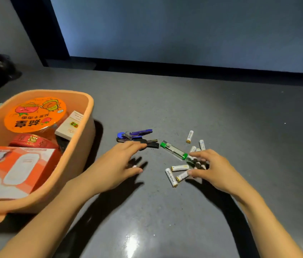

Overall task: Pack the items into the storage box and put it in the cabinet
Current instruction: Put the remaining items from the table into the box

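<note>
Packing is part done: the storage box (89, 116), at the table's (221, 108) left, holds a noodle cup (35, 114) and cartons. Keys (135, 136), a green-capped tube (174, 150) and batteries (172, 176) lie loose. Left hand (117, 164), fingers straight and empty, is beside the keys. Right hand (214, 168) is curled over the batteries; grip cannot be determined. Cabinet step outstanding.

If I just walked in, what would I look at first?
Probably the big orange storage box on the left, with a bright cartoon noodle cup inside. Next, the white batteries scattered on the grey table to the right, with the right hand over them and the left hand reaching toward the keys.
</note>
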Motion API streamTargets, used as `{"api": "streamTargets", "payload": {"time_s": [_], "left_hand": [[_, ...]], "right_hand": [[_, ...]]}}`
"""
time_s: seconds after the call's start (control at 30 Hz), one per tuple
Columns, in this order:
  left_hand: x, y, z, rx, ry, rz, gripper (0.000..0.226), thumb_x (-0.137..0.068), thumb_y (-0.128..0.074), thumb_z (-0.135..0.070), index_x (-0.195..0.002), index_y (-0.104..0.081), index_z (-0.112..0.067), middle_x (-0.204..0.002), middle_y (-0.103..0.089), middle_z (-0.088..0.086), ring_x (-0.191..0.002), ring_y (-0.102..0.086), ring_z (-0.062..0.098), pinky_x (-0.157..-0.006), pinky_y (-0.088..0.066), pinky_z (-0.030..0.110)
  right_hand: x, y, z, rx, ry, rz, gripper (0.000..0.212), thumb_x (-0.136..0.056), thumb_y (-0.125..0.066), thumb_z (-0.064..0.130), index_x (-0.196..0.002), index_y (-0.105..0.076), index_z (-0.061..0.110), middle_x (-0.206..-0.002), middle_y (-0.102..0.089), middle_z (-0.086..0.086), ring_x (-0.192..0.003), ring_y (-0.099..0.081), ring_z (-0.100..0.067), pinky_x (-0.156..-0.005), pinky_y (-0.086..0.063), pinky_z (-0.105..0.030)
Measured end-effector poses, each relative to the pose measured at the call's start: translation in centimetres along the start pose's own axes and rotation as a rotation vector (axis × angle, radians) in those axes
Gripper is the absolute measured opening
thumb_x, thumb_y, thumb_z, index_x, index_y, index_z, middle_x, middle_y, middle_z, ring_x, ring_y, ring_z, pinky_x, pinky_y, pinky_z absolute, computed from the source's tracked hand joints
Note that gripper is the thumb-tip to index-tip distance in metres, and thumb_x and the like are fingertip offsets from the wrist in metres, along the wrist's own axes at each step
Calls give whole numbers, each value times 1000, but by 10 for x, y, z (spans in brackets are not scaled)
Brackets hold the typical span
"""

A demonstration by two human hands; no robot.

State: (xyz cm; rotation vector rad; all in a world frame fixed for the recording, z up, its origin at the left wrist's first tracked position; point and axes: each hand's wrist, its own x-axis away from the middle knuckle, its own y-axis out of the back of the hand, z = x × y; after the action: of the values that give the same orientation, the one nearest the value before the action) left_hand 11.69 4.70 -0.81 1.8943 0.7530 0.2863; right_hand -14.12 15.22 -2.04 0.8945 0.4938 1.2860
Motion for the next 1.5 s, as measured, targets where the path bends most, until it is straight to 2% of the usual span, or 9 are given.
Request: {"api": "streamTargets", "payload": {"time_s": [0.17,0.33,0.53,0.7,0.9,1.13,1.3,1.43,1.5], "left_hand": [[3,-32,23,-31,226,67,46,-81,-67,-18,-124,-52,-13,-123,-53,9,-109,-52,26,-93,-37,29],[3,-44,24,-8,312,-18,23,-81,-68,-18,-104,-66,-18,-95,-58,6,-82,-56,21,-70,-38,27],[0,-72,-8,87,245,98,67,-75,-71,-37,-133,-42,-17,-98,-45,0,-84,-42,11,-70,-28,14],[-12,-81,-30,215,208,191,74,-68,-78,-31,-131,-42,-16,-91,-43,-4,-70,-45,3,-63,-35,6],[-13,-89,-36,250,203,129,75,-69,-78,-28,-132,-40,-18,-103,-34,-3,-77,-41,4,-69,-30,5],[-24,-89,-35,239,96,158,77,-70,-77,-29,-136,-38,-21,-114,-36,-4,-88,-41,5,-75,-26,-5],[-32,-93,-36,226,34,183,69,-72,-75,-34,-133,-43,-24,-109,-34,-9,-92,-43,6,-78,-30,8],[-34,-96,-34,242,36,164,66,-72,-75,-34,-130,-47,-23,-111,-39,-7,-95,-43,5,-77,-28,2],[-34,-96,-34,255,46,160,70,-71,-76,-33,-132,-44,-21,-116,-42,-2,-100,-44,7,-81,-29,4]], "right_hand": [[-2,-18,-19,-1,97,27,59,-70,-75,39,-125,-53,32,-112,-48,5,-109,-43,-16,-98,-33,-36],[-9,-36,-26,143,159,-93,47,-74,-70,42,-118,-56,37,-100,-51,13,-100,-36,-9,-70,-15,-30],[-6,-47,-30,130,212,-226,38,-74,-73,34,-109,-59,39,-88,-54,25,-92,-39,-6,-69,-11,-30],[-3,-54,-23,118,253,-244,46,-73,-74,28,-114,-57,37,-98,-62,20,-100,-47,-10,-71,-11,-29],[-2,-61,-24,-24,289,-153,54,-74,-73,27,-123,-50,33,-116,-59,11,-114,-46,-11,-84,-16,-21],[-1,-48,-37,114,198,-165,57,-73,-74,34,-125,-52,27,-124,-47,3,-122,-29,-20,-92,-19,-23],[3,-40,-36,-44,250,-56,49,-74,-75,21,-120,-57,24,-108,-48,10,-92,-42,2,-79,-28,-1],[4,-39,-36,-4,196,-34,64,-71,-76,30,-128,-48,28,-116,-37,9,-110,-36,-3,-93,-33,-17],[4,-39,-36,-20,194,10,65,-72,-76,30,-130,-47,26,-115,-41,8,-109,-41,-6,-89,-31,-13]]}}
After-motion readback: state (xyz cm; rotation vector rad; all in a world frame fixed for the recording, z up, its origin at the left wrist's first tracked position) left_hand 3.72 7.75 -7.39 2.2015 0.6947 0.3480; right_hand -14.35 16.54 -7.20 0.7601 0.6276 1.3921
